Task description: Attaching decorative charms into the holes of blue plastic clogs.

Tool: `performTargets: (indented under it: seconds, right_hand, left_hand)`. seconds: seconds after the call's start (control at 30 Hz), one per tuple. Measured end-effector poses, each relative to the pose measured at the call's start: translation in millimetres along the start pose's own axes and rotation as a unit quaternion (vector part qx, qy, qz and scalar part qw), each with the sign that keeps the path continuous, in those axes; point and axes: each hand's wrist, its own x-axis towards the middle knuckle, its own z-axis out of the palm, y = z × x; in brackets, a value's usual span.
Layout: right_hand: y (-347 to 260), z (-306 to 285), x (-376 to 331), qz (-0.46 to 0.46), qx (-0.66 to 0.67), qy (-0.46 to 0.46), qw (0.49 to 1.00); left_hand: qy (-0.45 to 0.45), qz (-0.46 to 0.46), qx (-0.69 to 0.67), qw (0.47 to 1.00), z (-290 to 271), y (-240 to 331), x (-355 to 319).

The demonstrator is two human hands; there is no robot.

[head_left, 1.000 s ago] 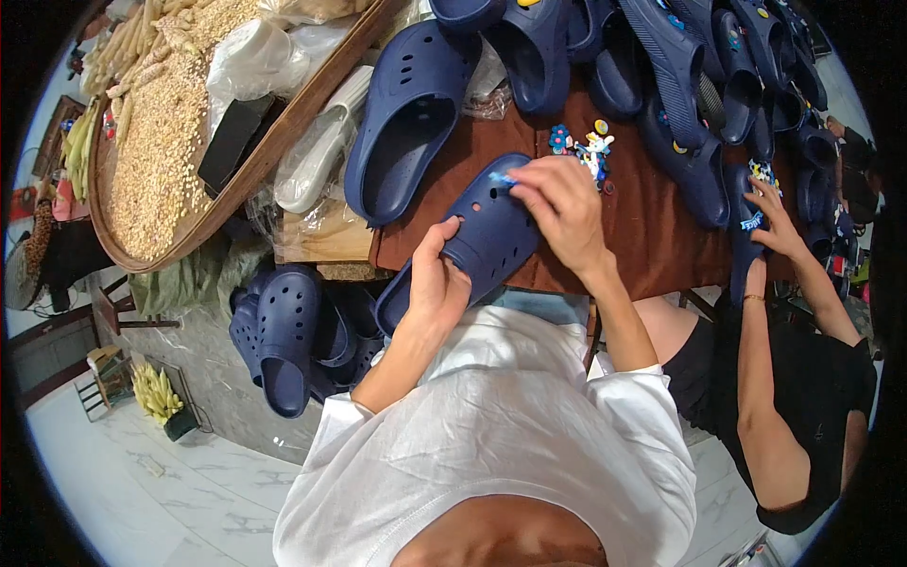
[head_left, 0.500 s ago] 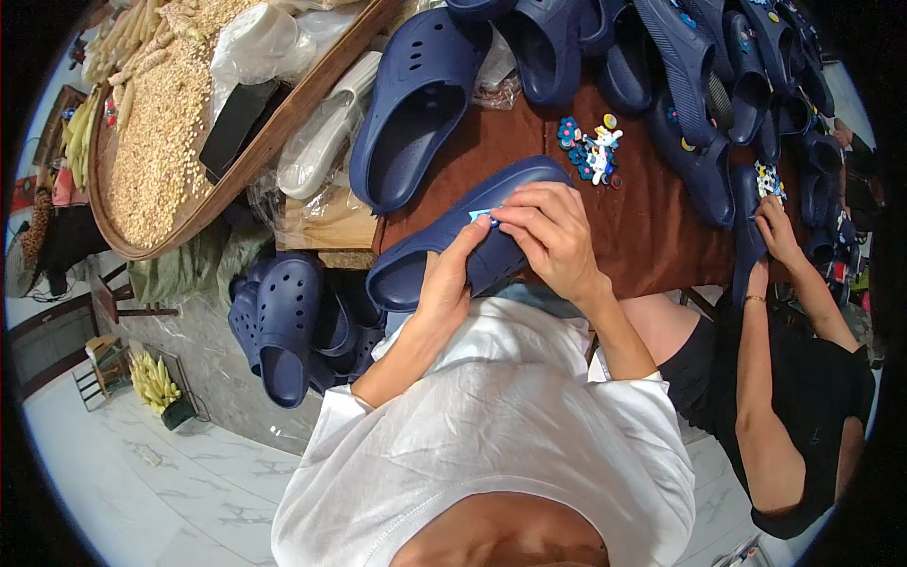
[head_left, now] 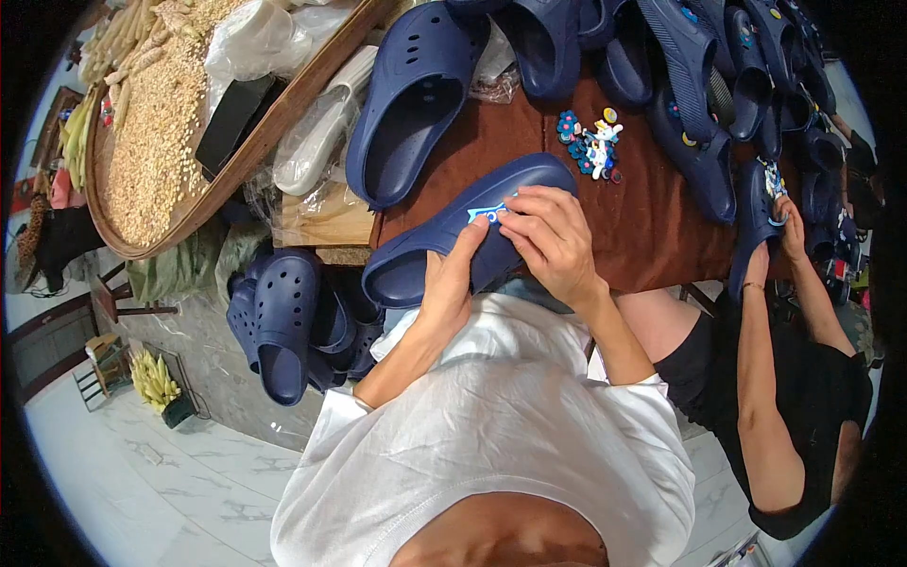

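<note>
A navy clog (head_left: 436, 231) lies tilted across the front of the brown-covered table, close to my body. My left hand (head_left: 448, 288) grips it by the upper, fingers inside the foot opening and thumb on top. Under that thumb shows a light-blue and white shoe charm (head_left: 487, 214), against the clog's upper. From the other side my right hand (head_left: 559, 236) closes its bent fingers on the charm's right end; the fingertips partly cover it. Several loose charms (head_left: 597, 151), blue flowers and white figures among them, lie in a small pile beyond my right hand.
Another navy clog (head_left: 416, 104) stands behind mine, with many more at the back right. A woven tray (head_left: 274, 109) of grain fills the left. Clogs (head_left: 286, 312) hang below the table's left side. At right, a co-worker's hands (head_left: 789, 227) hold a clog.
More of the light-blue charm shows between my hands, which stay on the same clog. At right, the co-worker's clog has tilted and shifted slightly.
</note>
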Motion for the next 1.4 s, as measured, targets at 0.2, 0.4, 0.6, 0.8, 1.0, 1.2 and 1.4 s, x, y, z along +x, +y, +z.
performTargets:
  seconds: [0.2, 0.4, 0.6, 0.8, 1.0, 1.2, 1.4]
  right_hand:
    - [-5, 0, 1, 0.016, -0.026, -0.020, 0.999]
    - [-2, 13, 2, 0.042, 0.001, -0.044, 0.998]
    - [3, 23, -2, 0.056, 0.007, -0.055, 0.997]
    - [11, 14, -16, 0.124, 0.026, -0.002, 0.992]
    - [59, -12, -27, 0.214, -0.133, 0.055, 0.966]
    - [96, -10, -43, 0.225, -0.228, 0.026, 0.947]
    - [89, -10, -44, 0.269, -0.223, 0.015, 0.937]
  left_hand:
    - [-0.018, 0.002, 0.002, 1.000, -3, -1, 1]
    - [-0.010, -0.058, -0.024, 0.998, -8, 11, 7]
    - [-0.024, -0.077, -0.074, 0.994, -15, 14, 19]
    - [-0.041, -0.084, -0.091, 0.991, -12, 19, 18]
    - [-0.056, -0.080, -0.069, 0.993, -31, 11, 26]
    - [-0.091, -0.070, -0.048, 0.992, -20, 20, 19]
    - [-0.097, -0.080, 0.103, 0.987, -22, 18, 16]
